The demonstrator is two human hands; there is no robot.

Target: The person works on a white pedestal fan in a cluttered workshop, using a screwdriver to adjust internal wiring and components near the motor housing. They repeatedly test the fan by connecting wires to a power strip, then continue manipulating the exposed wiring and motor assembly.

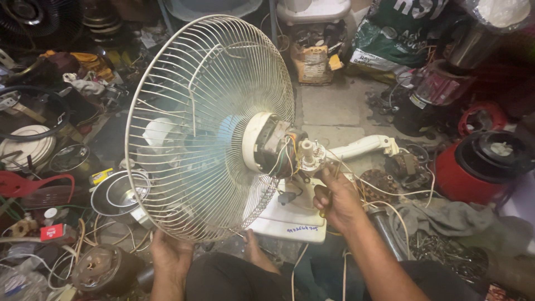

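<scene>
Cluttered floor (pixel 340 106), fan blades (pixel 167 139) cage-blurred

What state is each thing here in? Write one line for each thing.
Fan: tipped on its side, grille on, rear motor cover off.
Motor wires: bare, loose.
Left hand: gripping the grille's lower rim.
Right hand: closed around wires behind the motor.
Steel bowl: upright, empty.

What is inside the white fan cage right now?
Pale blue blades show through the fan cage. The hub is covered by the motor housing behind.
</scene>
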